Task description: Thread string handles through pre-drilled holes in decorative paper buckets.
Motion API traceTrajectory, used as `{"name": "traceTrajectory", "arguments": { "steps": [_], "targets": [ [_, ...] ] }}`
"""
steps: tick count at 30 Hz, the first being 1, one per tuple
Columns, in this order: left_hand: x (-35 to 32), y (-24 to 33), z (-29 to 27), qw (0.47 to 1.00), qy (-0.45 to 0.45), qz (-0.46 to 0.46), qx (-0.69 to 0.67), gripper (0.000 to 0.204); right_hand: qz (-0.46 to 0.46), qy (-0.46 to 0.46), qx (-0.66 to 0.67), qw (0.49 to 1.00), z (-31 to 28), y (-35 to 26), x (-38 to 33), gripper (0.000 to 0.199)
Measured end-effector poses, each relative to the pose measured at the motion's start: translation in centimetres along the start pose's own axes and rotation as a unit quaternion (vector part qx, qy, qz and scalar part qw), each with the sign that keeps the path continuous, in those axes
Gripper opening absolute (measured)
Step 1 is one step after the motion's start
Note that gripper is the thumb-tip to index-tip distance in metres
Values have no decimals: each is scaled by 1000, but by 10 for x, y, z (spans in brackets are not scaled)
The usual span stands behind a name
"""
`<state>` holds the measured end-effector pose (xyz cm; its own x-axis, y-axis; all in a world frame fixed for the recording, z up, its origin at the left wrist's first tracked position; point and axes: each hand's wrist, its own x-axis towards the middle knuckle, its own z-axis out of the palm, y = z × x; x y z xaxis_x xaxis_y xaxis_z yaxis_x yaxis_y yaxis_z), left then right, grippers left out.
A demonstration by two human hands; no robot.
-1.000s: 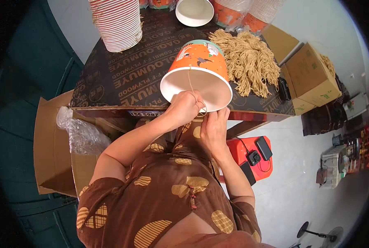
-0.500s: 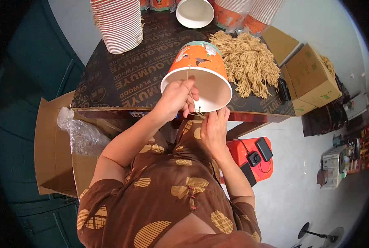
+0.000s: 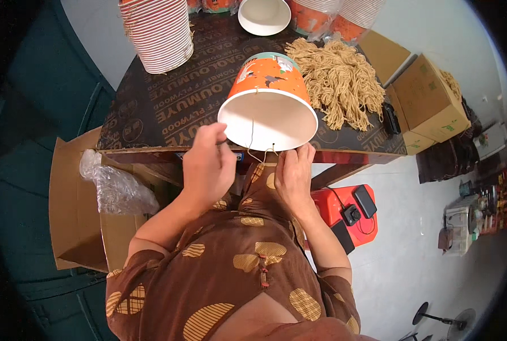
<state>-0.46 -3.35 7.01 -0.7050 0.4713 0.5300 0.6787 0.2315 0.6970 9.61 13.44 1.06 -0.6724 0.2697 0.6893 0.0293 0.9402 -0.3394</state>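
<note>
An orange paper bucket (image 3: 270, 74) with a white inside lies on its side at the table's near edge, its mouth facing me. A thin tan twine (image 3: 252, 133) crosses the bucket's mouth and bends at the lower rim, where a small loop passes by a dark hole. My right hand (image 3: 294, 176) is closed at that lower rim, fingers and thumb pressed together beside the loop; how much of the twine it pinches is hidden. Left of the bucket, my left hand (image 3: 208, 167) is raised off the twine, slightly blurred, its thumb apart from the fingers and nothing seen in it.
A heap of tan twine (image 3: 341, 85) lies right of the bucket. Nested paper buckets (image 3: 160, 37) stand at the table's far left, and a single white-mouthed bucket (image 3: 265, 16) lies behind. An open cardboard box (image 3: 74, 210) is at the left; a red stool (image 3: 367, 227) holds small devices.
My left hand has let go of the twine and moved left and down, out of the bucket's mouth. My right hand stays at the lower rim.
</note>
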Motion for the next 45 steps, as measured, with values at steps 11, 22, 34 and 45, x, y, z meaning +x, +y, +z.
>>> {"name": "traceTrajectory", "arguments": {
  "steps": [11, 22, 34, 45],
  "targets": [
    [-35, -27, 66, 644, -320, -468, -514, 54, -2, 6, -9, 1000, 1, 0, -2, 16],
    [-34, -23, 89, 658, -122, -438, -600, 41, 5, 31, 9, 999, 2, 1, -2, 15],
    [-31, -24, 87, 624, -90, -474, -614, 31, -7, 33, 11, 999, 2, 1, -3, 15],
    [-37, -25, 87, 588, -59, -487, -643, 26, -8, 36, 6, 999, 3, 2, -3, 15]
  ]
}}
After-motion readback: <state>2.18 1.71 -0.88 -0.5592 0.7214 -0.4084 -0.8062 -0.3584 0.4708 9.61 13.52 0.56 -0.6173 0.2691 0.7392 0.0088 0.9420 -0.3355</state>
